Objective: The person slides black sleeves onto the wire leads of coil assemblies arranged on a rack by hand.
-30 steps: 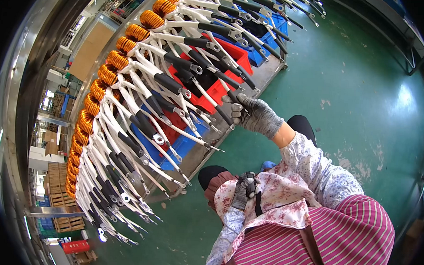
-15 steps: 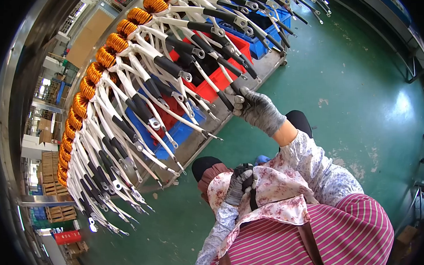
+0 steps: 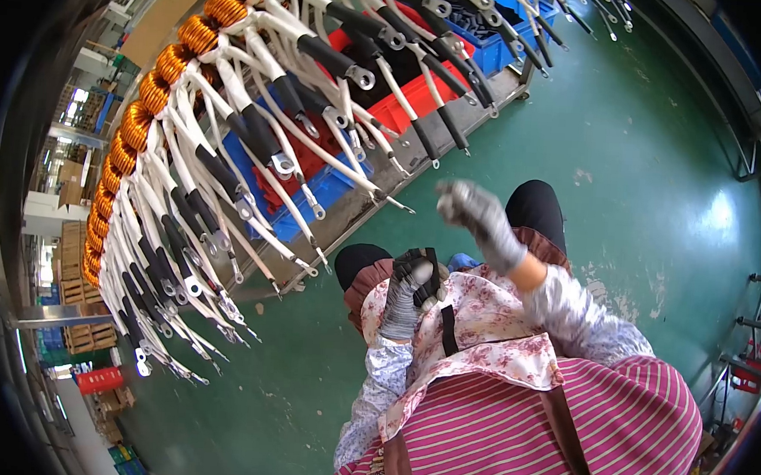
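Observation:
My left hand (image 3: 407, 297), in a grey glove, is held close to the apron, its fingers closed round short black sleeves (image 3: 432, 279). My right hand (image 3: 478, 218), gloved too, hangs in the air between the cables and my body. Its fingers look curled but are smeared by motion; whether they hold anything cannot be made out. Nearest to it are white cables with black sleeves (image 3: 426, 143) and metal ring lugs (image 3: 436, 164) at their ends. These cables hang from a row of orange copper-wire coils (image 3: 136, 127).
Below the cables stands a metal cart (image 3: 359, 228) bearing a red bin (image 3: 405, 105) and blue bins (image 3: 300, 220), one with black pieces inside. Green floor (image 3: 623, 199) lies beyond. Wooden pallets (image 3: 89, 337) stand at the left.
My right hand has let go of a black-sleeved cable end and drawn back toward my body. The left hand stays closed near the apron. The cable row has shifted left in view.

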{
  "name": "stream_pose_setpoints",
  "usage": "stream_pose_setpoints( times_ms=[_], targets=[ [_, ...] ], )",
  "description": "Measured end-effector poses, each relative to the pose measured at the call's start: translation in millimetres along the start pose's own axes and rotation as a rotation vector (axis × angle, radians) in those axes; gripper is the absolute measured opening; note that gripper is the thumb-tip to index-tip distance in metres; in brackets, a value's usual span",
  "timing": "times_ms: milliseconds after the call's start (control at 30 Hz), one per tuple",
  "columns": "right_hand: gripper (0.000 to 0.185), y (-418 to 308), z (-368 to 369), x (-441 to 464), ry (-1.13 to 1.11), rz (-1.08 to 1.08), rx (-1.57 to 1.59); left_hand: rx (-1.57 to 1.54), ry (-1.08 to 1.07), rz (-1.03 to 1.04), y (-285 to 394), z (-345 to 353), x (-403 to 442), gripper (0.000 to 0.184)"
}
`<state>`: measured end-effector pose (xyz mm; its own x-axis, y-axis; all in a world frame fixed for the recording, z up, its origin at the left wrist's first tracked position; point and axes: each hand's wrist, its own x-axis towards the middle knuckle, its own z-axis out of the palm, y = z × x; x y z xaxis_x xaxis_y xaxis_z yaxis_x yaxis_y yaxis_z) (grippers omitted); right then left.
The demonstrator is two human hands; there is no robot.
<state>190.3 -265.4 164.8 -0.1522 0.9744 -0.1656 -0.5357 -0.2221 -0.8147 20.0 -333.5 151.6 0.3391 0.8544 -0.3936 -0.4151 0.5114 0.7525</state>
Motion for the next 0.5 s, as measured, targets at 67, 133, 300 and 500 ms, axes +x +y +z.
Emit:
stream_pose_setpoints(
  times_ms=[67, 133, 300, 500],
  targets=[
    [0.036, 16, 15, -29, -0.121, 0.047, -0.339, -0.013, -0.024, 0.056, 4, 1, 4, 0.024],
    [0.031, 20, 24, -42, -0.132, -0.003, -0.423, 0.066, -0.009, 0.092, 5, 6, 7, 0.025],
    [0.027, -22, 31, -17, 0.027, -0.140, -0.211, -0.088, -0.114, 0.032, -4, 2, 12, 0.022],
    [0.036, -62, 54, 3, -0.110, -0.131, -0.323, -0.092, -0.007, 0.064, -35, -26, 12, 0.017]
  ],
)
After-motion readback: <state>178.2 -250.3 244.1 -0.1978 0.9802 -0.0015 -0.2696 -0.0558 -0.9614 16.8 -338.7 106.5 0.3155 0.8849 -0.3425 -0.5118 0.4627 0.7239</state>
